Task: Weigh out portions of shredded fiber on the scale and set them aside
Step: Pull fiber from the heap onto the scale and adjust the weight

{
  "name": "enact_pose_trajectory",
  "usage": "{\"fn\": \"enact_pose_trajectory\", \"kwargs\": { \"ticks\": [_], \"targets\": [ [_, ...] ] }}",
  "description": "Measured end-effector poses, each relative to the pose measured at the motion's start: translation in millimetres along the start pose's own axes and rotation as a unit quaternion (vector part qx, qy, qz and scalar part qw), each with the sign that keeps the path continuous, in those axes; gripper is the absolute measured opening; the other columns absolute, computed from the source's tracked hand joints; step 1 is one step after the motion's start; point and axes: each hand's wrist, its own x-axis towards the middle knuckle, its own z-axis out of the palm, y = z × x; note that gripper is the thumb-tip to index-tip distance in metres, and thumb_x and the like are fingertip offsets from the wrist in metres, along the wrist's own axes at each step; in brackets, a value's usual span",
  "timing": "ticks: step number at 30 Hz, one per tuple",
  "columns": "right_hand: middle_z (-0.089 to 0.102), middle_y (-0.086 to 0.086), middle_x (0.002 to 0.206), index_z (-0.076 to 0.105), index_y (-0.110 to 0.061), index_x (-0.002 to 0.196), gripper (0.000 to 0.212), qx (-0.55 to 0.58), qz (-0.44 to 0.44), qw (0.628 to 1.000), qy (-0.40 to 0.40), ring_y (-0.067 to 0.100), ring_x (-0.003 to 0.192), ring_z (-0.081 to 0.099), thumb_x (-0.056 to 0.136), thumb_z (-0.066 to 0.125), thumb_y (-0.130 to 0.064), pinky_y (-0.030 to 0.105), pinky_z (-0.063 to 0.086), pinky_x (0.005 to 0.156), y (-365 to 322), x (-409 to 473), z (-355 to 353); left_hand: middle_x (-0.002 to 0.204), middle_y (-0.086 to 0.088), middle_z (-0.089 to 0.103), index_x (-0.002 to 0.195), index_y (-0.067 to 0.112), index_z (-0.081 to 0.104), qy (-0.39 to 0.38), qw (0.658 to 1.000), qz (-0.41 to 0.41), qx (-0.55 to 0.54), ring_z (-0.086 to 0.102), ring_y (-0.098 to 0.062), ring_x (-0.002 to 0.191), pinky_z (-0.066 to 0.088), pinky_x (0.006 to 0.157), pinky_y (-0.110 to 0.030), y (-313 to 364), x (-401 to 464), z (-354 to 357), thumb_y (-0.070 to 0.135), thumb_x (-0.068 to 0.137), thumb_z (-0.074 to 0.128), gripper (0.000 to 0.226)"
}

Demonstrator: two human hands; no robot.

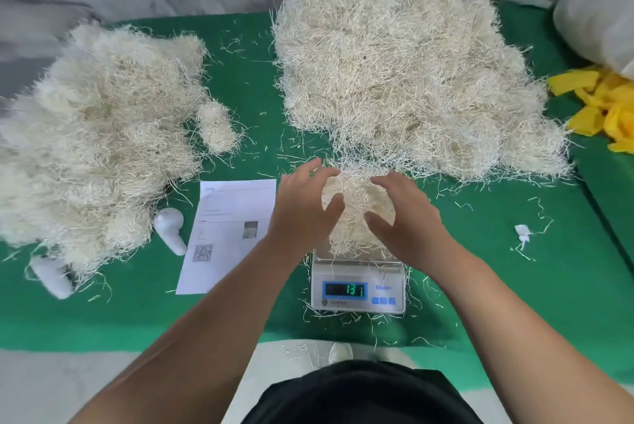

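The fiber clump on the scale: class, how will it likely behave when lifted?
The clump is probably light and springy: loose tangled strands. It will likely shed: stray strands litter the cloth round the scale. Both hands, left and right, cup it, suggesting it sags.

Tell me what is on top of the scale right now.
A clump of shredded fiber lies on the scale, cupped by the left hand and right hand. The weighing pan is almost wholly covered.
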Motion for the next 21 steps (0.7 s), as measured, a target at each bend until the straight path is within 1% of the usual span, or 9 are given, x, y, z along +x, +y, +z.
{"fn": "enact_pose_trajectory", "kwargs": {
  "ticks": [7,9,11,13,14,16,18,20,21],
  "targets": [
    [0.031,-0.011,0.163,0.038,-0.041,0.151,0.060,-0.028,0.025,0.999,0.013,0.026,0.149,0.029,0.096,0.062,-0.044,0.049,0.028,0.117,11.9,2.9,4.2,0.157,-0.006,0.041,0.146,0.020,0.053,0.015,1.000,-0.004,-0.016,0.036,-0.022,0.146,0.029,0.121,-0.047,0.8,0.5,6.4,0.029,0.096,0.064,0.052],
    [0.037,-0.009,0.160,0.027,-0.037,0.156,0.074,-0.016,0.032,0.999,0.034,0.029,0.145,0.034,0.094,0.066,-0.044,0.050,0.030,0.114,12.9,8.3,6.5,0.157,-0.006,0.041,0.147,0.020,0.052,0.015,1.000,0.005,-0.019,0.035,-0.021,0.146,0.028,0.122,-0.046,-2.2,2.7,10.0,0.029,0.096,0.064,0.053],
    [0.048,-0.004,0.150,0.009,-0.034,0.161,0.098,0.033,0.041,0.997,0.049,0.030,0.138,0.039,0.089,0.075,-0.042,0.051,0.036,0.109,11.3,14.1,10.0,0.158,-0.004,0.040,0.148,0.021,0.050,0.006,0.999,0.003,-0.034,0.034,-0.021,0.147,0.027,0.123,-0.044,-5.5,6.3,15.2,0.030,0.097,0.063,0.054],
    [0.055,0.000,0.142,0.002,-0.035,0.161,0.109,0.018,0.035,0.999,0.032,0.033,0.133,0.043,0.086,0.080,-0.038,0.052,0.042,0.106,9.6,20.5,15.1,0.161,-0.005,0.036,0.152,0.024,0.043,-0.013,0.999,-0.026,-0.015,0.027,-0.023,0.151,0.021,0.125,-0.048,-8.2,11.5,23.3,0.035,0.096,0.063,0.061],
    [0.058,0.002,0.137,0.006,-0.033,0.160,0.103,-0.006,0.035,0.999,0.013,0.034,0.132,0.045,0.087,0.079,-0.035,0.054,0.046,0.103,10.5,25.0,17.5,0.166,-0.007,0.026,0.157,0.028,0.033,-0.039,0.997,-0.059,0.029,0.018,-0.028,0.155,0.013,0.127,-0.051,-9.6,13.4,29.1,0.040,0.094,0.063,0.071],
    [0.064,0.004,0.128,0.028,-0.028,0.154,0.072,-0.067,0.043,0.996,-0.029,0.034,0.129,0.051,0.094,0.070,-0.026,0.052,0.052,0.097,13.7,35.1,18.1,0.172,-0.007,-0.007,0.161,0.037,-0.004,-0.137,0.975,-0.120,0.124,-0.011,-0.037,0.157,-0.009,0.126,-0.056,-13.0,15.2,40.7,0.054,0.090,0.062,0.099],
    [0.064,0.003,0.135,0.048,-0.023,0.147,0.048,-0.085,0.045,0.994,-0.059,0.027,0.126,0.058,0.100,0.060,-0.022,0.042,0.051,0.100,15.7,42.2,18.3,0.169,-0.005,-0.026,0.150,0.044,-0.035,-0.205,0.958,-0.108,0.168,-0.023,-0.041,0.154,-0.020,0.118,-0.057,-16.1,17.3,52.4,0.063,0.086,0.063,0.119],
    [0.067,0.001,0.129,0.060,-0.020,0.137,0.037,-0.019,0.037,0.998,-0.054,0.021,0.115,0.063,0.101,0.060,-0.018,0.033,0.050,0.093,13.4,44.9,19.9,0.171,-0.004,-0.019,0.145,0.045,-0.043,-0.219,0.962,-0.070,0.146,-0.013,-0.039,0.156,-0.016,0.120,-0.056,-16.9,22.9,64.5,0.060,0.084,0.068,0.127],
    [0.071,-0.004,0.119,0.066,-0.022,0.128,0.030,0.033,0.033,0.998,-0.040,0.015,0.105,0.066,0.099,0.061,-0.015,0.030,0.049,0.085,11.4,45.2,20.1,0.173,-0.004,-0.005,0.150,0.045,-0.037,-0.205,0.971,-0.050,0.114,0.001,-0.036,0.158,-0.006,0.125,-0.057,-14.8,26.0,68.9,0.055,0.085,0.071,0.126]
  ]
}}
